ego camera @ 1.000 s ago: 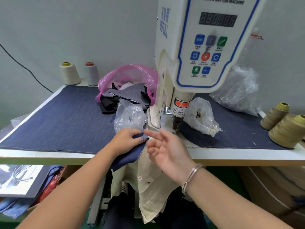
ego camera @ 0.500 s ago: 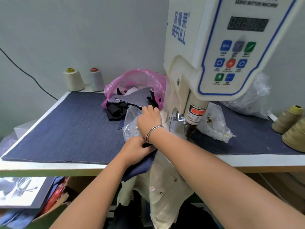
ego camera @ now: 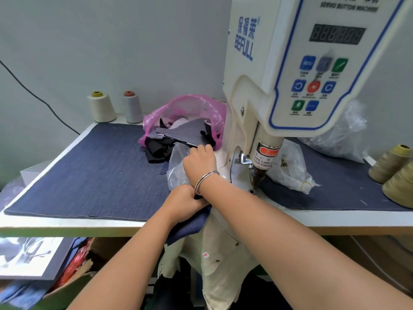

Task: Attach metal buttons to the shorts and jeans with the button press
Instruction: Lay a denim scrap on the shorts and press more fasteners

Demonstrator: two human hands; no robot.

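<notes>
The white button press [ego camera: 290, 90] stands at the table's middle, its punch [ego camera: 257, 177] hanging just above the small metal die [ego camera: 253, 191]. My left hand [ego camera: 186, 203] grips a dark blue denim piece [ego camera: 187, 227] at the table's front edge. Beige shorts [ego camera: 221, 249] with small metal studs hang below it. My right hand [ego camera: 200, 163], a bangle on its wrist, reaches across my left hand into a clear plastic bag [ego camera: 176, 173] left of the press. Its fingertips are hidden inside the bag's mouth.
A pink bag of fabric scraps [ego camera: 185, 126] lies behind the clear bag. Two thread cones [ego camera: 101, 107] stand at the back left, olive cones [ego camera: 393, 166] at the right. More clear bags [ego camera: 292, 171] lie right of the press. Denim cloth [ego camera: 100, 171] covers the table.
My right hand left the spot in front of the punch, crossed over my left hand and went into the clear bag. My left hand kept its hold on the denim piece.
</notes>
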